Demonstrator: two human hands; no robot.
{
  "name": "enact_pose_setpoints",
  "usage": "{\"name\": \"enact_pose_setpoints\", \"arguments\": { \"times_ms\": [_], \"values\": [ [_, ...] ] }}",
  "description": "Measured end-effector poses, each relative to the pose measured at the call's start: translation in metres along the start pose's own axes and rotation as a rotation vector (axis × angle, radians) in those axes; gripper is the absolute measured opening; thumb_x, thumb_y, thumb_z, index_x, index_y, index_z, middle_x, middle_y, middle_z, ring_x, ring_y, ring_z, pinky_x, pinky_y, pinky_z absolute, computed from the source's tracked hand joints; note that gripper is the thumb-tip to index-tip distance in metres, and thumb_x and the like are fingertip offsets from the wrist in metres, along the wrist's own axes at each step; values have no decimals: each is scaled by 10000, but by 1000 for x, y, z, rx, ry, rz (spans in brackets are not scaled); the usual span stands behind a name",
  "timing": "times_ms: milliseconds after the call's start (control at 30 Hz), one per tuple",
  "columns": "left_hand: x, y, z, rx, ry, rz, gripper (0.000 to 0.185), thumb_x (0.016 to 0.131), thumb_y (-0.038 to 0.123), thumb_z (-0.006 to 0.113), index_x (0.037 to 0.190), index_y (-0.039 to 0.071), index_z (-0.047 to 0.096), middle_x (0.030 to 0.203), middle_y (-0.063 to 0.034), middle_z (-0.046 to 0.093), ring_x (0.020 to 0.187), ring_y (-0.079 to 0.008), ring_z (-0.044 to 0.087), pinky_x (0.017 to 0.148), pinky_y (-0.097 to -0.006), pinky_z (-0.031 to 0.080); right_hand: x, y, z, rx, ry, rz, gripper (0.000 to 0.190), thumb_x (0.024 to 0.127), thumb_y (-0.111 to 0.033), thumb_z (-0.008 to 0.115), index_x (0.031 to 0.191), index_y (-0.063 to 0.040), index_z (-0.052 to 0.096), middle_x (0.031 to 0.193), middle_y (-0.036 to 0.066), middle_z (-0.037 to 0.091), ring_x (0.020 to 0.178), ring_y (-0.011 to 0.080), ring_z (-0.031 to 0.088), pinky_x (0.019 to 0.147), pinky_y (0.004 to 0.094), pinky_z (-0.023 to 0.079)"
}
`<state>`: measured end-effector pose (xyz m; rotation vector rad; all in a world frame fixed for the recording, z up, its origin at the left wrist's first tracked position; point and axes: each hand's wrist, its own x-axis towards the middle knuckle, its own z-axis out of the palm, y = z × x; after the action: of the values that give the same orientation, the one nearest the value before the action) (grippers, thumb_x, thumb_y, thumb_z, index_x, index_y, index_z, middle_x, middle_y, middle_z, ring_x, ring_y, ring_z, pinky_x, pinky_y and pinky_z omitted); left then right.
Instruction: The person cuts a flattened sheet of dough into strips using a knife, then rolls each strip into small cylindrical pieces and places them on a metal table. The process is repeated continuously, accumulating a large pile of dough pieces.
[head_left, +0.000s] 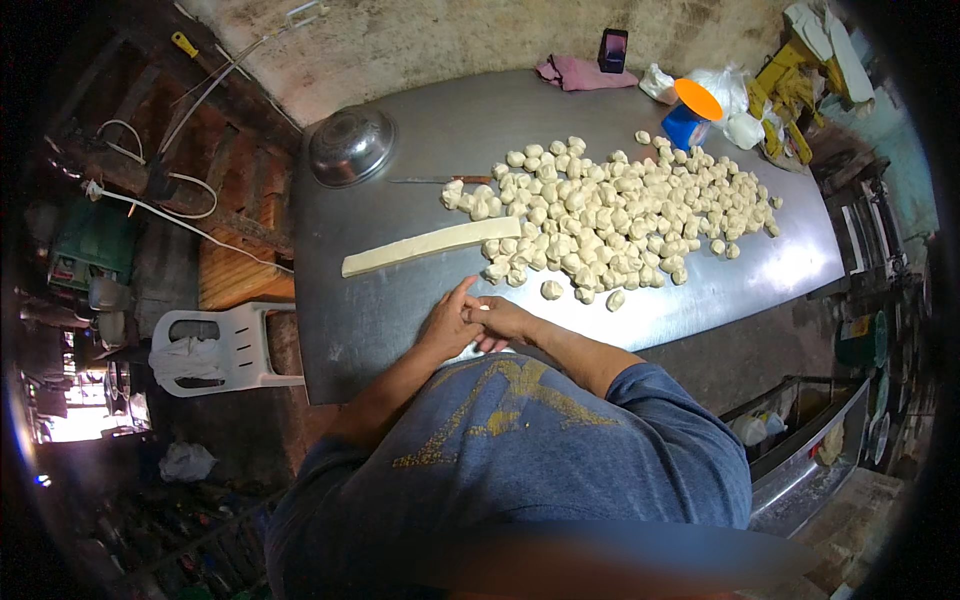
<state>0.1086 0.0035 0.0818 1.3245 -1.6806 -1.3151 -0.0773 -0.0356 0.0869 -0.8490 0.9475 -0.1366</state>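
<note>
My left hand (448, 324) and my right hand (504, 319) meet in front of my shirt, at the near edge of a metal table (360, 322). Their fingers overlap and touch. A tiny pale spot shows between them, but I cannot tell whether it is dough or the shiny table behind. Just beyond my hands, a long flat strip of pale dough (427, 247) lies slantwise, its right end against a large spread of small dough balls (600, 210). A single dough ball (552, 289) sits apart, nearest my right hand.
Behind the strip lies a knife (439, 180) with a brown handle. An upturned metal bowl (351, 147) rests at the far left. At the back are a pink cloth (577, 73), a phone (613, 51) and a blue container (685, 126). A white plastic chair (247, 341) stands left.
</note>
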Motion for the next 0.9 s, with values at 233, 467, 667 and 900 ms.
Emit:
{"name": "enact_pose_setpoints", "arguments": {
  "times_ms": [233, 467, 667, 900],
  "values": [
    [10, -24, -1, -272, -227, -170, 370, 969, 140, 684, 1281, -30, 583, 1076, -93, 670, 991, -228, 651, 934, -357, 519, -3, 5, 16, -759, 780, -514, 227, 877, -208, 722, 1017, -67, 612, 802, 160, 701, 754, 331, 717, 648, 414, 549],
    [2, 55, -26, -239, -419, -214, 278, 1037, 223, 472, 880, 32, 601, 707, 4, 553, 591, -89, 494, 555, -280, 428, -10, -16, -1, -586, 924, -778, 219, 871, -257, 725, 975, -86, 635, 786, 196, 704, 753, 423, 700, 668, 488, 538],
    [-9, 69, -60, -201, -380, -198, 256, 964, 270, 579, 896, 28, 629, 723, -59, 606, 624, -177, 584, 631, -338, 504, -2, -22, -16, -783, 897, -628, 470, 815, -425, 841, 1033, -65, 631, 824, 185, 671, 808, 397, 672, 746, 487, 529],
    [-20, -25, -38, -70, -89, -310, 626, 824, 63, 721, 1420, -2, 540, 1117, -172, 637, 1046, -309, 636, 934, -370, 515, 4, -34, 6, -719, 664, -370, 379, 882, -418, 775, 924, -57, 664, 748, 102, 672, 664, 302, 670, 639, 419, 564]
  ]
}}
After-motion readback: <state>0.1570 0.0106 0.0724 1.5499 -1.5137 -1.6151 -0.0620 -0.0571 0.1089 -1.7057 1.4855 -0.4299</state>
